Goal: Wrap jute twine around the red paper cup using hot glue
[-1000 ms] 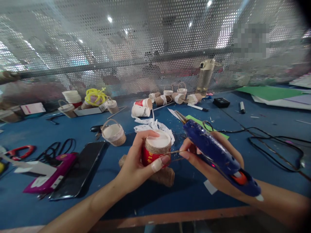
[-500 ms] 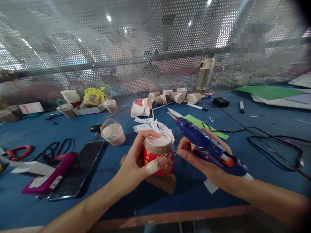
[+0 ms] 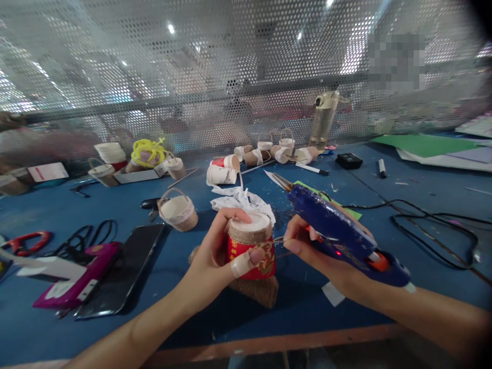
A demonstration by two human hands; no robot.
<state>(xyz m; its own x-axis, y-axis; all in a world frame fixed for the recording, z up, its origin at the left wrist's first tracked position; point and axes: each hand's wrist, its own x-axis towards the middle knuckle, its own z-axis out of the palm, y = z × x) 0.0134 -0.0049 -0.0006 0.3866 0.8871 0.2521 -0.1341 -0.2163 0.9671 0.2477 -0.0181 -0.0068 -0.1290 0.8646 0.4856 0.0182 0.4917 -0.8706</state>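
My left hand (image 3: 219, 251) grips a red paper cup (image 3: 251, 256), held bottom-up, with its thumb across the front. A wrapped tape or bandage shows on that thumb. Brown twine (image 3: 249, 234) is wound round the upper part of the cup, and its loose strand runs to the right. My right hand (image 3: 307, 246) pinches this strand between thumb and finger while also holding a blue hot glue gun (image 3: 332, 225), whose nozzle points up and left. A red light glows on the gun. Under the cup lies a roll of twine (image 3: 255, 289), partly hidden.
A small twine-covered basket (image 3: 179, 211) and white lace ribbon (image 3: 244, 200) lie beyond my hands. To the left are a phone (image 3: 126, 266), a magenta power strip (image 3: 80, 277) and red-handled scissors (image 3: 28, 242). Black cable (image 3: 434, 220) trails at right; a bottle (image 3: 324, 120) stands behind.
My right hand and the glue gun have shifted slightly to the right, drawing the twine strand out from the cup. My left hand keeps the cup nearly in place.
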